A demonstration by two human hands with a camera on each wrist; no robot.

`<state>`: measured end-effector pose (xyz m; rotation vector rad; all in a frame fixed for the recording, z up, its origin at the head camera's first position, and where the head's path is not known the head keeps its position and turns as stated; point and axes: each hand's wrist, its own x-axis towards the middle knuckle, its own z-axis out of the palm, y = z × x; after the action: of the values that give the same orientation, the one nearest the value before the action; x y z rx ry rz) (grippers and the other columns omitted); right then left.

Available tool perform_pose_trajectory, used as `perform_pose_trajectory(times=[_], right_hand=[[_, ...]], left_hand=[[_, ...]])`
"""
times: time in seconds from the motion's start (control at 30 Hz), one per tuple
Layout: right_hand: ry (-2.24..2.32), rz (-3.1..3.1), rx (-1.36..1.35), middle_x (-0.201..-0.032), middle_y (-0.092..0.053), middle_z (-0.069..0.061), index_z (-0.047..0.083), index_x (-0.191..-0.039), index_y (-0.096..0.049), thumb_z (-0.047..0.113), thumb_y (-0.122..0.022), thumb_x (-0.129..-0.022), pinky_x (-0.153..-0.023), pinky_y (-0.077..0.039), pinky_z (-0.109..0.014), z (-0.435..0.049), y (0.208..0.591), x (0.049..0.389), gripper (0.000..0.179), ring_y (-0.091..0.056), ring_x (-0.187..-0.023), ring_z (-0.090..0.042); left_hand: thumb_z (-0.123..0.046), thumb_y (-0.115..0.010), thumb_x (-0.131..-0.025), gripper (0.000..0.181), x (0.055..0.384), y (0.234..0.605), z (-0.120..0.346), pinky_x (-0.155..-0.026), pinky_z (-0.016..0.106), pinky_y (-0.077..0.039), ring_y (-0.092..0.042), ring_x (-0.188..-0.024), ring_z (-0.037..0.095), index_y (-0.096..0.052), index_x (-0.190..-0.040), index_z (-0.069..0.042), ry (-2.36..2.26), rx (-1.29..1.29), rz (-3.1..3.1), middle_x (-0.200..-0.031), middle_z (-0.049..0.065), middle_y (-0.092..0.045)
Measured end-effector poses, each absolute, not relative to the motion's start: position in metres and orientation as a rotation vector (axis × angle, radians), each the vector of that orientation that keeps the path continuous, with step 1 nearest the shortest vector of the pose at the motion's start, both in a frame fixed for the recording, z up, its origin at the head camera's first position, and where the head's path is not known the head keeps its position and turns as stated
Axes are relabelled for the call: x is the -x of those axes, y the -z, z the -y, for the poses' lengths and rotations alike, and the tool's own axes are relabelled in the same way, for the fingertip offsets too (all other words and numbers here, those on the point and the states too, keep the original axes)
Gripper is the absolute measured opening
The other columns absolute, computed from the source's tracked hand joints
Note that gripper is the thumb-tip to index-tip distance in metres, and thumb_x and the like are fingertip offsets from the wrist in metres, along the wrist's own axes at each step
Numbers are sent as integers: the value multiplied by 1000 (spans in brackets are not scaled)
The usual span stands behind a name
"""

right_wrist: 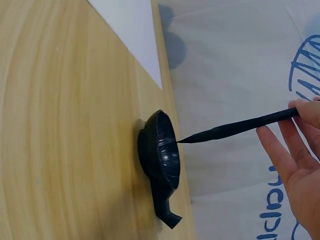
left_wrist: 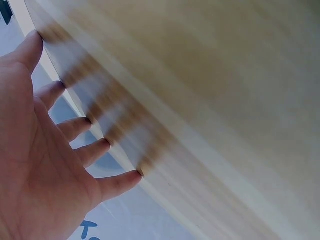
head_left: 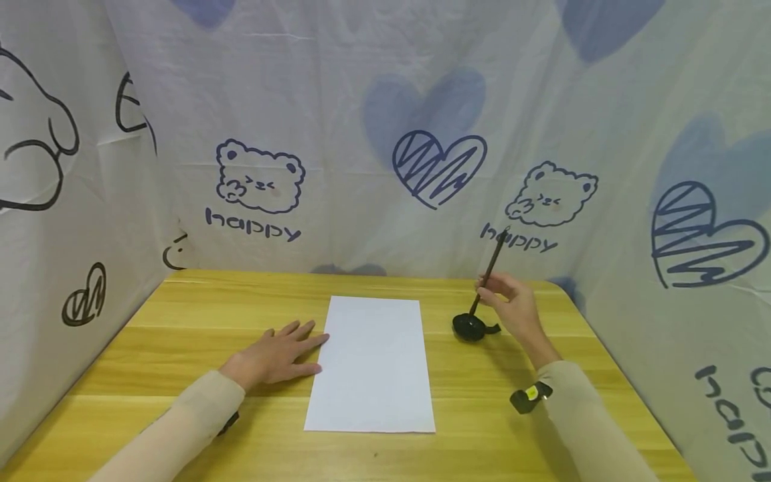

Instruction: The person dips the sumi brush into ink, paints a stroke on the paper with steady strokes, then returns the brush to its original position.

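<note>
Far left of the white sheet of paper point(head_left: 370, 365), pale curtain point(head_left: 36, 254) with black cartoon outlines and a small scribbled heart. Nearer on that side, light left sleeve point(head_left: 181, 422), a black wrist device point(head_left: 229, 423) mostly hidden beneath. Next, just beside the sheet, left hand point(head_left: 274, 355), released, fingers spread, index fingertip and thumb tip at the sheet's left edge in the head view. In the left wrist view, palm side visible, all five fingertips down on the surface with shadowy streaks running from them. Under the sheet, yellowish wood-grain table point(head_left: 120, 375); behind it, printed bears, hearts and "happy" on the curtain. Near the sheet's right side, black dish point(head_left: 468, 328), bent stem turned away from the sheet. Ribbed hollow and crook of that stem plain only in the right wrist view. Above the dish, calligraphy brush point(head_left: 492, 261), slanted, upper end raised. Pointed tip visible in the right wrist view at the dish's mouth; contact, cannot tell. Farther right of the sheet, right hand point(head_left: 517, 311), pinching the brush shaft between thumb and fingers. Rightmost, light right sleeve point(head_left: 578, 408) with a black, yellow-marked camera-like unit point(head_left: 523, 400).
</note>
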<state>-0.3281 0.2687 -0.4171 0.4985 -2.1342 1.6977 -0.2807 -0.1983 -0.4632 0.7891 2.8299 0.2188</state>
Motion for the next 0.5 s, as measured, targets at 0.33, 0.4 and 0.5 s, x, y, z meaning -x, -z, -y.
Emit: perform_pose_trajectory(times=[0.33,0.4,0.5], right_hand=[[-1668,2182,-461,-118,-68,-38,-12,-124,-64,-4,-68,-96,-79,-63,-25,-266,426,329,30,-72,-95,1],[-1659,2198,-455,-117,-67,-39,-12,-125,-65,-4,-68,-96,-78,-63,-25,-267,428,329,30,-72,-95,0],[-1640,2227,-444,-116,-68,-38,-10,-125,-65,-4,-67,-96,-78,-64,-27,-269,431,330,30,-72,-95,1]], left_hand=[[-62,-49,-102,71,281,465,198,-114,80,-24,-27,-155,50,-37,-162,-25,-214,-792,-2836,-170,20,-27],[-62,-49,-103,71,281,465,198,-114,80,-24,-27,-154,50,-37,-161,-24,-210,-797,-2836,-169,20,-27],[-61,-49,-103,70,281,465,198,-114,80,-25,-27,-154,50,-37,-162,-24,-206,-798,-2836,-170,20,-27]])
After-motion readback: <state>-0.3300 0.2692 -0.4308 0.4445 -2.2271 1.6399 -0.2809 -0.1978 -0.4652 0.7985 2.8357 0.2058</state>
